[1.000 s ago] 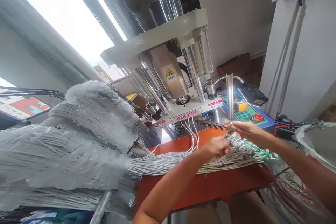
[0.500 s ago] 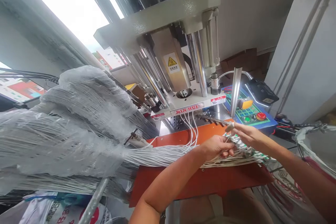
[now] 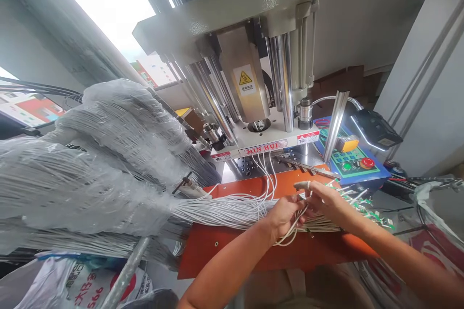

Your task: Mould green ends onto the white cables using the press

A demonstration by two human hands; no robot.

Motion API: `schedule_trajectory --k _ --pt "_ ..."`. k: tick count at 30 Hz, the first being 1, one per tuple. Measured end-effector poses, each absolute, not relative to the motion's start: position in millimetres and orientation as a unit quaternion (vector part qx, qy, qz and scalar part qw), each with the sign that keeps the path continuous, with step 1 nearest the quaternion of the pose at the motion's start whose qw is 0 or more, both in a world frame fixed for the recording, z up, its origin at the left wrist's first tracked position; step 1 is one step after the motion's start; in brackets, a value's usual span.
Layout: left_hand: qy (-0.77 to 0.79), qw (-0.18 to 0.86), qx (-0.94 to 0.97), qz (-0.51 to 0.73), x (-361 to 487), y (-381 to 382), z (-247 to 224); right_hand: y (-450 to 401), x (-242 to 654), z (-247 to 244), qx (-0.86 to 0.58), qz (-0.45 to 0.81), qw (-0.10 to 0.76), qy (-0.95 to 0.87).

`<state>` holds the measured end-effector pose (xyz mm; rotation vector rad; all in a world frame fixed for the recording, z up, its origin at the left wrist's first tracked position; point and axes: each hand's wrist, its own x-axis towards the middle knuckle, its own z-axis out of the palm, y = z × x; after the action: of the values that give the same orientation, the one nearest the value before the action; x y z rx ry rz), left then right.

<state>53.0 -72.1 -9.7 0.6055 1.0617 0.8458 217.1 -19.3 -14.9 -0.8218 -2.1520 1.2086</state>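
A thick bundle of white cables (image 3: 217,210) lies across the orange-red board (image 3: 246,251). My left hand (image 3: 284,215) is closed around a few cables, one of which loops below it. Close against it on the right, my right hand (image 3: 321,198) pinches at the same spot, a covering on one fingertip; what lies between its fingers is too small to name. Green-and-white cable ends (image 3: 366,207) spread out past my right wrist. Several white cables (image 3: 266,174) run down from under the press plate (image 3: 266,147) to the bundle.
The press column (image 3: 244,77) with a heat warning label stands behind the board. A blue control box (image 3: 373,174) with a red button sits at the right, beside an upright metal profile (image 3: 336,125). Plastic-wrapped cable bundles (image 3: 90,193) fill the left.
Both hands have moved slightly left along the bundle, away from the cable ends. A cable loop now hangs below my left hand. The view has shifted a little.
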Motion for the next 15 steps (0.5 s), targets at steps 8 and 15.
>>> schedule_trajectory --k 8,15 --pt "0.538 0.593 0.312 0.511 36.5 -68.3 -7.7 57.8 225.3 -10.2 -0.448 0.105 0.110 -0.881" --pt "0.557 0.523 0.398 0.507 23.3 -67.8 -0.8 87.8 213.3 -7.3 -0.433 0.071 -0.043 -0.898"
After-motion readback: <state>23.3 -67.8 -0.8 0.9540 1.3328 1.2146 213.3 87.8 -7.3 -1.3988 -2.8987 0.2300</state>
